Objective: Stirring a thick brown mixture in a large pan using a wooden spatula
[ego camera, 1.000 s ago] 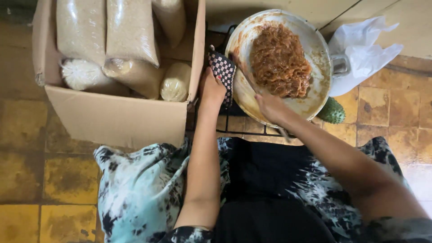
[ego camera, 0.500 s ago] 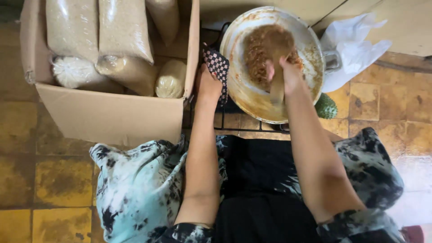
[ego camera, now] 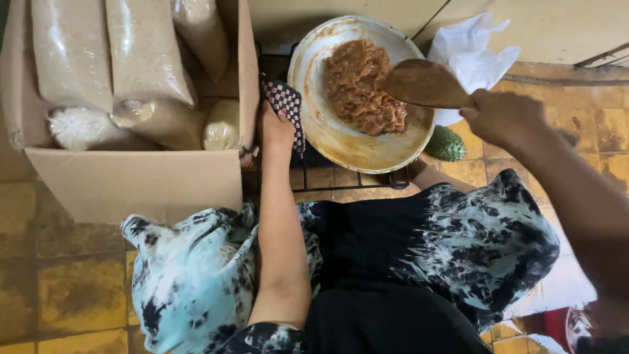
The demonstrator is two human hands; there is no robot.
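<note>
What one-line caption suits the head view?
Left hand steadies pan with checked cloth; right hand holds wooden spatula over brown food.

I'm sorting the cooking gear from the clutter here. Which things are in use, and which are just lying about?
In use:
pan of brown food
wooden spatula in the right hand
checked cloth under the left hand
black rack

Lying about:
cardboard box of filled bags
white bag
green fruit

One pan [ego camera: 341, 141], one wooden spatula [ego camera: 422, 84], perhaps six bags [ego camera: 141, 56] (some overlapping).
</note>
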